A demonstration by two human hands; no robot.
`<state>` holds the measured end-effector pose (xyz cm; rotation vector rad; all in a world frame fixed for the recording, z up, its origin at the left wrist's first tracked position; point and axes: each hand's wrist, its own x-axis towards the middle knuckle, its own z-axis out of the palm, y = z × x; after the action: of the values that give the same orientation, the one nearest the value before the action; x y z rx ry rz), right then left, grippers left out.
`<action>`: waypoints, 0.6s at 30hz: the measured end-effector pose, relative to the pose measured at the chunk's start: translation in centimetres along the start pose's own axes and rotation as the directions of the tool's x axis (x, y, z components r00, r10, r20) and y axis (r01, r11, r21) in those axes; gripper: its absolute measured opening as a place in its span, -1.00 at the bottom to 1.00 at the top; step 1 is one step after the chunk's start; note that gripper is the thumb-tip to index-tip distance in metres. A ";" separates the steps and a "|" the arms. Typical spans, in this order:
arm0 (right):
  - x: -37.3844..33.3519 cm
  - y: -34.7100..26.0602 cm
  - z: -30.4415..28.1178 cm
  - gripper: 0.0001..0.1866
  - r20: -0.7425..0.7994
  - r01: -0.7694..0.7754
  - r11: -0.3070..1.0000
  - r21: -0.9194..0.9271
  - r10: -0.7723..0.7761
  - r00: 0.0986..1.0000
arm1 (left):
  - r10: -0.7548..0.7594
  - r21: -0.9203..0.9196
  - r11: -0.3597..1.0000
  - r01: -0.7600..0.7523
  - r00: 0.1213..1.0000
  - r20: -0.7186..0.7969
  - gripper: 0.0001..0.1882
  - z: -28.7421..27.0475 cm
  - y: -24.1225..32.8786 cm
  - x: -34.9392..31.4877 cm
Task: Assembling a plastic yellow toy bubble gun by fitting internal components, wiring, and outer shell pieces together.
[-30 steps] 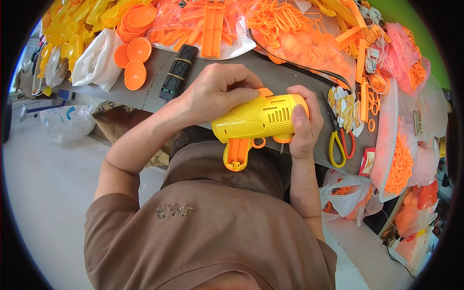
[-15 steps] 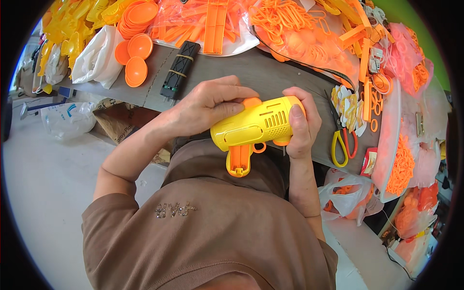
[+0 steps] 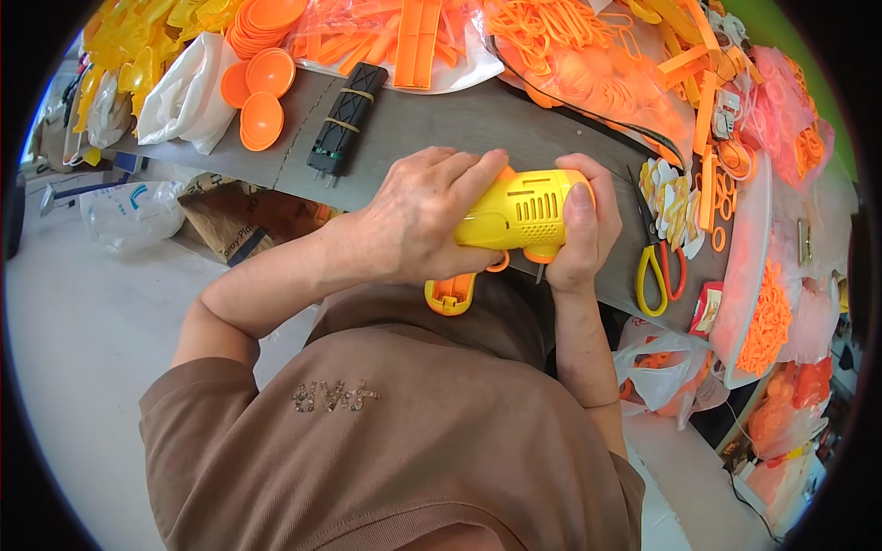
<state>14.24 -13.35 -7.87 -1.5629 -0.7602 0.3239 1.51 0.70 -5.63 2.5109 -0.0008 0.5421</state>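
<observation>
Above my lap I hold a yellow plastic toy gun (image 3: 528,216) with vent slots in its side. Its orange-lined handle (image 3: 450,296) points toward me, and part of an orange ring trigger shows beside it. My left hand (image 3: 424,213) wraps over the gun's left end and hides most of it, thumb side along the top. My right hand (image 3: 584,230) grips the right end, the thumb lying on the yellow shell and the fingers behind. On the table beyond my left hand lies a black battery box (image 3: 345,119) with elastic bands around it.
Orange round cups (image 3: 262,120) and a white bag (image 3: 188,96) lie at the far left. Orange parts (image 3: 547,37) in plastic bags line the back. Scissors (image 3: 651,280) with yellow and red handles rest to the right, beside a bin of small orange pieces (image 3: 766,321).
My left hand has moved from pinching at the gun's top edge to wrapping over its left end, covering more of the shell. The right hand still grips the other end.
</observation>
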 end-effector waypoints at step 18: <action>-1.1 -0.6 -1.7 -0.51 0.044 -0.095 0.974 0.204 0.087 0.995 | -0.401 -0.872 0.368 0.323 0.901 0.164 -0.21 -1.4 -0.5 -3.0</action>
<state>14.30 -15.35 -7.32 -1.4018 -0.6613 0.4835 -1.68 1.51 -6.01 1.3505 0.2410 0.3059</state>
